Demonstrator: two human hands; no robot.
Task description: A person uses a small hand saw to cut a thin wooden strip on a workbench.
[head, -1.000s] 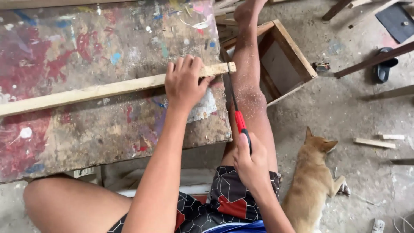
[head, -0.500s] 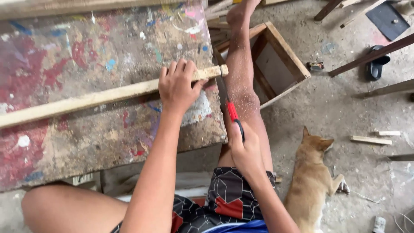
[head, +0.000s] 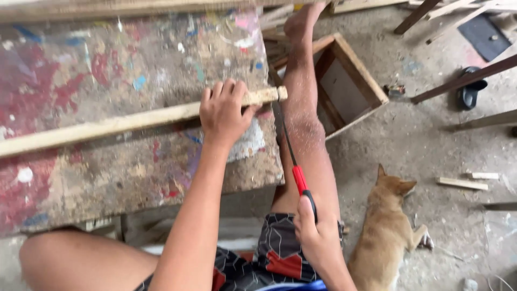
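arms: bare, no sleeves | shorts (head: 280, 258): black, red and grey patches, perhaps geometric | legs: bare

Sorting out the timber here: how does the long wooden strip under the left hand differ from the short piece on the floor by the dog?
The long wooden strip lies on the paint-stained workbench, pinned by the left hand; the short offcut lies loose on the concrete floor, untouched. The strip spans most of the bench; the offcut is far shorter. A saw, held by the right hand, meets the strip's end; nothing meets the offcut. Both are pale, bare wood.
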